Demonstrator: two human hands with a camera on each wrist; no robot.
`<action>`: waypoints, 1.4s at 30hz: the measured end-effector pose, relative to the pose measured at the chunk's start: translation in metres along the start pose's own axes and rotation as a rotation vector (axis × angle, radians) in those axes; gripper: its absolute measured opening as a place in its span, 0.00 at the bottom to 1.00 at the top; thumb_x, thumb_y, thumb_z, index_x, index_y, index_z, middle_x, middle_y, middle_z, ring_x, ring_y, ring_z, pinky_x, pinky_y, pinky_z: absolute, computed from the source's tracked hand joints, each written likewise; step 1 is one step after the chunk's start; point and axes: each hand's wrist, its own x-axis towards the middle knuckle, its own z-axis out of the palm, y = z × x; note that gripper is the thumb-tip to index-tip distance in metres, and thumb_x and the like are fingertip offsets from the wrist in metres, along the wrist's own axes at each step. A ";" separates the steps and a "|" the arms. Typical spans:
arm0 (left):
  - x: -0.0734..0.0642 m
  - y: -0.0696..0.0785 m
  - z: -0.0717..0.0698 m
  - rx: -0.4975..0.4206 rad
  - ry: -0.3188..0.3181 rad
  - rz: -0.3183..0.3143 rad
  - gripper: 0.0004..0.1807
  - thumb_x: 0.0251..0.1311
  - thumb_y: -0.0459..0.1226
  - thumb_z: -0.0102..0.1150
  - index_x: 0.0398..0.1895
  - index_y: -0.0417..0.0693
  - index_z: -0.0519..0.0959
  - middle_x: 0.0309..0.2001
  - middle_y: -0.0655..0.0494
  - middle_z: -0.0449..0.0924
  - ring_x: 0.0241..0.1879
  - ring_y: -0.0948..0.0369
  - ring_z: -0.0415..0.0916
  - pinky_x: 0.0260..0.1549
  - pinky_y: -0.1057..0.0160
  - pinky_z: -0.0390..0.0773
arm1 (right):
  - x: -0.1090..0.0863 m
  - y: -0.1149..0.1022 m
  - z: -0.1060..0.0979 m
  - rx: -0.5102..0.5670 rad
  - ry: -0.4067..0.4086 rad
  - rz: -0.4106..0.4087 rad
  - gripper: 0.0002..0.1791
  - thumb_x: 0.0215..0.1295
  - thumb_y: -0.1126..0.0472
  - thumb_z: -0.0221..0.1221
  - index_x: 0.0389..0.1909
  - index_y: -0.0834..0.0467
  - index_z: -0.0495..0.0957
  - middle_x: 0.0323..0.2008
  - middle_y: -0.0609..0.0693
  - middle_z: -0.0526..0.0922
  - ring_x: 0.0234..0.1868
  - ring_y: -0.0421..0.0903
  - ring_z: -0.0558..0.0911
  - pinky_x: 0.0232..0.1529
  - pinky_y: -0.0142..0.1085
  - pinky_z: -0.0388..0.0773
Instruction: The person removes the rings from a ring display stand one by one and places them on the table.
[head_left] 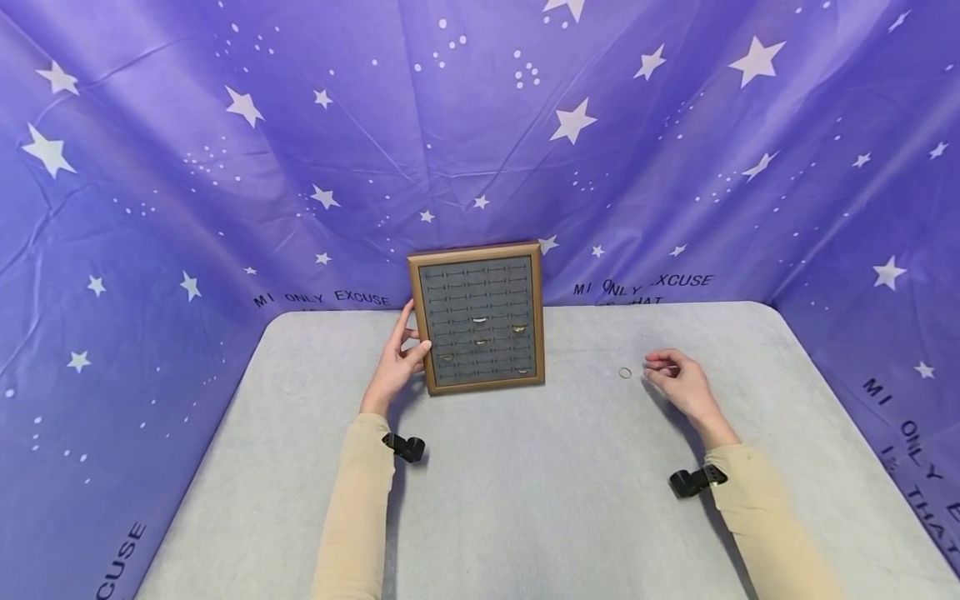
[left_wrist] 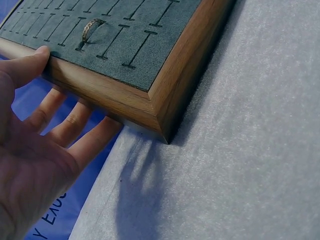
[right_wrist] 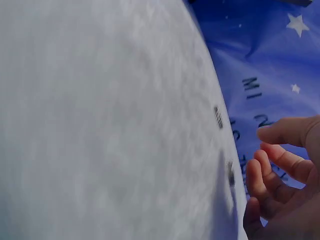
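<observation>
A wood-framed ring display board (head_left: 486, 287) with rows of slots in dark grey padding stands tilted up near the table's back edge. My left hand (head_left: 397, 367) grips its left side, thumb on the front of the frame and fingers behind. Several rings sit in the slots; a patterned ring (left_wrist: 89, 31) shows close up in the left wrist view. To the right of the board, a thin gold-coloured ring (head_left: 625, 373) lies on the table. Just right of that ring is my right hand (head_left: 681, 387), fingers loosely bent and thumb apart from them (right_wrist: 285, 175), holding nothing.
The grey table (head_left: 525, 492) has rounded back corners. A purple curtain (head_left: 480, 150) with white stars and printed words hangs behind and at both sides. In the right wrist view, two small dark marks (right_wrist: 218, 117) on the table are too blurred to identify.
</observation>
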 end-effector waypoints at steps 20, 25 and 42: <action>0.000 -0.008 -0.002 -0.024 0.031 0.006 0.41 0.68 0.36 0.55 0.77 0.69 0.47 0.48 0.43 0.64 0.31 0.55 0.74 0.34 0.55 0.80 | -0.003 -0.053 0.057 0.213 -0.110 -0.074 0.14 0.60 0.75 0.59 0.47 0.74 0.75 0.41 0.70 0.78 0.37 0.40 0.79 0.37 0.25 0.74; 0.001 -0.006 -0.001 -0.027 0.033 0.003 0.41 0.68 0.35 0.55 0.77 0.70 0.48 0.47 0.45 0.64 0.29 0.58 0.75 0.32 0.59 0.81 | -0.006 -0.071 0.065 0.230 -0.135 -0.069 0.14 0.60 0.76 0.58 0.47 0.75 0.75 0.41 0.70 0.79 0.38 0.45 0.79 0.38 0.25 0.74; 0.002 -0.010 0.001 -0.008 0.043 0.038 0.40 0.68 0.34 0.55 0.77 0.70 0.49 0.47 0.45 0.65 0.29 0.60 0.75 0.30 0.60 0.80 | 0.016 -0.112 0.090 0.159 -0.185 -0.182 0.14 0.61 0.73 0.60 0.48 0.70 0.77 0.45 0.66 0.79 0.44 0.54 0.79 0.41 0.31 0.74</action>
